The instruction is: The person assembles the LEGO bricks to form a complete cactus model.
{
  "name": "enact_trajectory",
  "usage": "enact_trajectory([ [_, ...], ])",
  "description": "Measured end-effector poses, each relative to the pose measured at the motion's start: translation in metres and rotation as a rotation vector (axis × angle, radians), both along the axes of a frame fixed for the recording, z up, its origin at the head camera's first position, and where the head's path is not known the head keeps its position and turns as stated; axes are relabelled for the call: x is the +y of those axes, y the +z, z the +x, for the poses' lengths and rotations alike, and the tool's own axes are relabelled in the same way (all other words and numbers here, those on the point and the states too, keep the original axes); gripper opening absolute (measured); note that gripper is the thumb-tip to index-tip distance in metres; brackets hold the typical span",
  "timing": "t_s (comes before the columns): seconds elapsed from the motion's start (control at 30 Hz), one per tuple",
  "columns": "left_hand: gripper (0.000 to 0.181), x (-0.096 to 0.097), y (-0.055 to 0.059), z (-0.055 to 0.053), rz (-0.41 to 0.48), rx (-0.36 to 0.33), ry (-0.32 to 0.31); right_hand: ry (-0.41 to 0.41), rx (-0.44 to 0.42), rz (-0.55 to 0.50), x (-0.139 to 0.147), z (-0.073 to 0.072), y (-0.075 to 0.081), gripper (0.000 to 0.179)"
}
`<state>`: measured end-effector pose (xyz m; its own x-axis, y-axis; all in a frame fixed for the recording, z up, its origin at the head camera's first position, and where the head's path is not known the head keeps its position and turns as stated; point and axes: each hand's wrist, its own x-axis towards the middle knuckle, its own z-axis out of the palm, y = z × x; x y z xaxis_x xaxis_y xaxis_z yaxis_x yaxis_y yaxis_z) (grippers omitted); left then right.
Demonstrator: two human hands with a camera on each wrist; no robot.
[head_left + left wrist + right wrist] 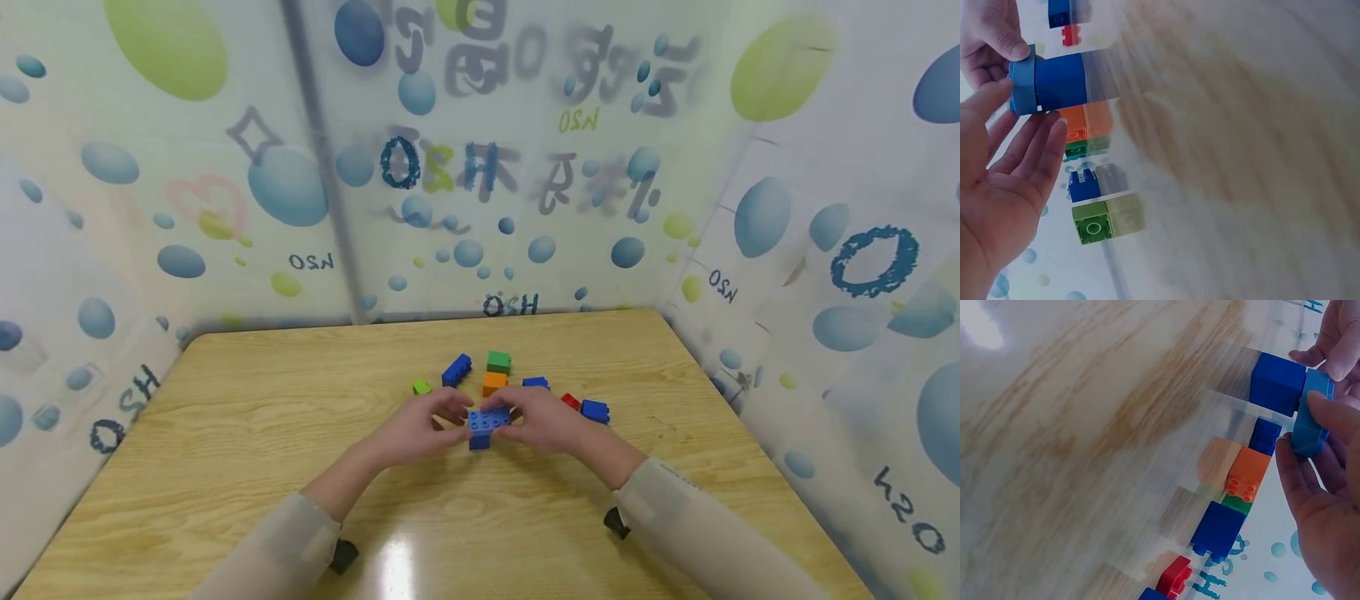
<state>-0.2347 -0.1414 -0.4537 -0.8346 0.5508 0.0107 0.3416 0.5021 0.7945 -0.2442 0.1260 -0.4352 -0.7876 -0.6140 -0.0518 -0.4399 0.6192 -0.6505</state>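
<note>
I have the right hand point(551, 421) pinching the light blue brick point(482, 421), thumb on its near side and fingers behind, the grip only as wide as the brick. The left hand point(420, 429) curves loosely about the other end, thumb and fingers parted; as far as I can judge from the dim wrist view, its thumb tip touches the brick without clasping it. That brick lies on top of the dark blue brick point(479, 442), which stands on the table point(285, 400); the 2 line up at the left, and the upper 1 overhangs to the right. Beyond the hands I see 7 more: lime point(422, 387), green point(498, 362) with orange point(495, 383) in front, red point(571, 402) and 3 blue bricks point(596, 411).
</note>
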Motion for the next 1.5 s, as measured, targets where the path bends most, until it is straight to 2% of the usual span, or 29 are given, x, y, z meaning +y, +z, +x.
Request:
enact_trajectory([
  [0.1,0.029,0.000,0.001,0.000,0.009,0.022,-0.003,-0.036,-0.026,-0.003,-0.002,-0.001,0.000,0.034],
  [0.23,0.019,0.001,0.004,0.001,-0.006,0.011,0.011,-0.058,-0.044,0.012,-0.004,-0.002,0.000,0.031],
  [0.47,0.013,0.007,0.006,0.001,0.010,-0.104,0.070,-0.073,-0.083,-0.012,0.002,-0.003,-0.004,0.030],
  [0.57,0.013,0.007,0.006,0.000,0.017,-0.126,0.072,-0.081,-0.109,-0.022,0.005,-0.003,-0.004,0.027],
  [0.67,0.013,0.008,0.007,-0.001,0.014,-0.118,0.057,-0.096,-0.132,-0.038,0.005,-0.003,-0.004,0.022],
  [0.77,0.014,0.008,0.008,-0.003,0.011,-0.111,0.042,-0.119,-0.175,-0.082,0.004,-0.002,-0.005,0.019],
  [0.97,0.017,0.008,0.008,-0.005,0.009,-0.126,0.031,-0.138,-0.287,-0.236,0.005,-0.001,-0.011,0.020],
  [1.2,0.018,0.009,0.007,-0.005,0.012,-0.135,0.028,-0.151,-0.355,-0.292,0.009,-0.003,-0.014,0.023],
  [1.5,0.016,0.007,0.008,-0.005,0.022,-0.124,0.019,-0.158,-0.364,-0.359,0.010,-0.003,-0.017,0.023],
])
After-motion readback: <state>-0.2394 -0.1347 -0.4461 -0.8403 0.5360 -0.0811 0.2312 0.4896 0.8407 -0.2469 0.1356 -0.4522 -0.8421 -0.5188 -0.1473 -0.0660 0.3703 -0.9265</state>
